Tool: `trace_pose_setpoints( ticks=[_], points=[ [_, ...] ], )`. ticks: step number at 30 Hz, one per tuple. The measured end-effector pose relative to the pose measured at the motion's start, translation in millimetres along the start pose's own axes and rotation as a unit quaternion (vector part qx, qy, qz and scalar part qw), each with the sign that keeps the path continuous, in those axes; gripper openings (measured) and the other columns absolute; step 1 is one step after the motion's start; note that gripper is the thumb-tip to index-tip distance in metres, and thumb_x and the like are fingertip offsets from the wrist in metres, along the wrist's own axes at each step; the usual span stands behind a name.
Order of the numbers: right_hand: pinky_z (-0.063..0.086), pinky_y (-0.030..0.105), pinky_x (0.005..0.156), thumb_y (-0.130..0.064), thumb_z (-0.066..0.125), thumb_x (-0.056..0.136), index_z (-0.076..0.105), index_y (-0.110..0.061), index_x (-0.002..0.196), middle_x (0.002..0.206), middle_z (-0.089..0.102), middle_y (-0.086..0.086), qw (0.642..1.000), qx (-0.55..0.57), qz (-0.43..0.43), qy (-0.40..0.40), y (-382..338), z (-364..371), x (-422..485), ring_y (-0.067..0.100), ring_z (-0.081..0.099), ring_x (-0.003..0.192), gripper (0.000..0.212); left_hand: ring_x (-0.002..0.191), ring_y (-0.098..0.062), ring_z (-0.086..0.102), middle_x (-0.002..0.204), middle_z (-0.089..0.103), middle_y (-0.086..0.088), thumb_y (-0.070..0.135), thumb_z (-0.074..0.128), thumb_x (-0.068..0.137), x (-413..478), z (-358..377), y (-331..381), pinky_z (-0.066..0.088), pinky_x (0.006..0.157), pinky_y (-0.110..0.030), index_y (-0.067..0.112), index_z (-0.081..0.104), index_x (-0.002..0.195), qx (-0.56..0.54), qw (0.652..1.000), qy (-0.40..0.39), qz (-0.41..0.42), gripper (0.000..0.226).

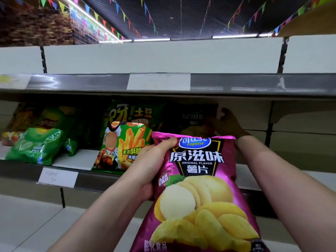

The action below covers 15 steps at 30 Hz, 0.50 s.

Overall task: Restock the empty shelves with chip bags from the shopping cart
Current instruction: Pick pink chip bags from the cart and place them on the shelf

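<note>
Left hand (154,160) is raised in front of the middle shelf (80,159). Its thumb is over the purple chip bag (198,188)'s top left corner and the fingers are wrapped behind, so it's gripping it. The bag's bottom is cut off. Right hand (228,124) reaches far in, against a dark bag (192,119) standing there. It's too shadowy to tell if it's gripping.

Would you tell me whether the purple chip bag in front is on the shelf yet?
Not yet: the left hand grips the purple chip bag near its top, in front of the shelf edge.
</note>
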State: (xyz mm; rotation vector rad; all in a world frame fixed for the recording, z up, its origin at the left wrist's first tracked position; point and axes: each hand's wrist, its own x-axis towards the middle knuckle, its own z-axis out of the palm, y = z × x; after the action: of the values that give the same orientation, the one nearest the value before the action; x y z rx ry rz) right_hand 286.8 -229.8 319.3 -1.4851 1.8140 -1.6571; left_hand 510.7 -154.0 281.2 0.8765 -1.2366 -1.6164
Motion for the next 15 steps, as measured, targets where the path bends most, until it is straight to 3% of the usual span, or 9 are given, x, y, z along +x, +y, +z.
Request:
trace_pose_setpoints(
  ticks=[1, 3, 5, 8, 10, 12, 13, 15],
  points=[
    [0.041, 0.025, 0.082, -0.028, 0.061, 0.095, 0.046, 0.000, 0.136, 0.127, 0.056, 0.017, 0.999, 0.041, 0.014, 0.002, -2, -8, -2, 0.031, 0.055, 0.120, 0.052, 0.066, -0.027, 0.071, 0.089, 0.075, -0.017, 0.027, 0.067, 0.086, 2, 3, 2, 0.059, 0.062, -0.031, 0.003, 0.069, 0.106, 0.006, 1.000, 0.004, 0.003, 0.031],
    [0.050, 0.026, 0.069, -0.038, 0.055, 0.096, 0.064, -0.006, 0.106, 0.102, 0.069, 0.015, 0.985, 0.157, 0.064, -0.022, -7, -28, -19, 0.025, 0.070, 0.088, 0.034, 0.063, -0.025, 0.070, 0.086, 0.075, -0.016, 0.025, 0.067, 0.087, 8, 12, 7, 0.058, 0.061, -0.031, 0.002, 0.068, 0.104, 0.011, 1.000, -0.001, 0.010, 0.028],
    [0.056, 0.026, 0.057, -0.049, 0.049, 0.096, 0.063, -0.009, 0.095, 0.081, 0.073, 0.013, 0.951, 0.268, 0.131, -0.081, -8, -47, -43, 0.021, 0.070, 0.063, 0.042, 0.047, -0.020, 0.066, 0.064, 0.071, -0.012, 0.017, 0.065, 0.089, 17, 23, 12, 0.054, 0.045, -0.024, 0.001, 0.066, 0.091, 0.016, 1.000, 0.004, 0.022, 0.017],
    [0.056, 0.036, 0.068, -0.060, 0.044, 0.092, 0.063, -0.010, 0.097, 0.088, 0.068, 0.014, 0.915, 0.348, 0.179, -0.098, 0, -71, -69, 0.026, 0.067, 0.069, 0.053, 0.036, -0.017, 0.060, 0.050, 0.065, -0.008, 0.008, 0.061, 0.089, 40, 37, 17, 0.045, 0.034, -0.020, 0.002, 0.062, 0.083, 0.027, 0.999, 0.039, 0.019, 0.009],
    [0.055, 0.040, 0.075, -0.066, 0.043, 0.087, 0.058, -0.009, 0.110, 0.099, 0.068, 0.017, 0.919, 0.323, 0.190, -0.125, 5, -77, -83, 0.028, 0.069, 0.076, 0.064, 0.044, -0.020, 0.065, 0.061, 0.069, -0.012, 0.008, 0.062, 0.084, 61, 39, 17, 0.053, 0.042, -0.027, 0.001, 0.066, 0.089, 0.033, 0.998, 0.050, 0.005, 0.009],
    [0.054, 0.043, 0.088, -0.065, 0.048, 0.080, 0.059, -0.009, 0.123, 0.112, 0.069, 0.020, 0.930, 0.258, 0.188, -0.183, 8, -75, -98, 0.031, 0.070, 0.093, 0.072, 0.059, -0.025, 0.070, 0.078, 0.073, -0.016, 0.014, 0.068, 0.081, 81, 41, 18, 0.061, 0.061, -0.040, 0.002, 0.070, 0.100, 0.038, 0.998, 0.058, -0.003, 0.023],
    [0.054, 0.041, 0.091, -0.059, 0.052, 0.082, 0.064, -0.010, 0.120, 0.110, 0.071, 0.018, 0.930, 0.238, 0.181, -0.214, 5, -70, -105, 0.029, 0.070, 0.094, 0.064, 0.063, -0.025, 0.070, 0.083, 0.073, -0.016, 0.017, 0.070, 0.082, 87, 44, 20, 0.061, 0.067, -0.041, 0.004, 0.070, 0.103, 0.047, 0.997, 0.067, 0.004, 0.025],
    [0.059, 0.034, 0.077, -0.043, 0.062, 0.086, 0.070, -0.006, 0.109, 0.096, 0.074, 0.016, 0.935, 0.223, 0.166, -0.221, -4, -58, -111, 0.024, 0.073, 0.080, 0.045, 0.073, -0.023, 0.069, 0.090, 0.073, -0.012, 0.025, 0.063, 0.091, 97, 49, 28, 0.055, 0.070, -0.029, 0.009, 0.067, 0.107, 0.040, 0.996, 0.066, 0.040, 0.022]
  ],
)
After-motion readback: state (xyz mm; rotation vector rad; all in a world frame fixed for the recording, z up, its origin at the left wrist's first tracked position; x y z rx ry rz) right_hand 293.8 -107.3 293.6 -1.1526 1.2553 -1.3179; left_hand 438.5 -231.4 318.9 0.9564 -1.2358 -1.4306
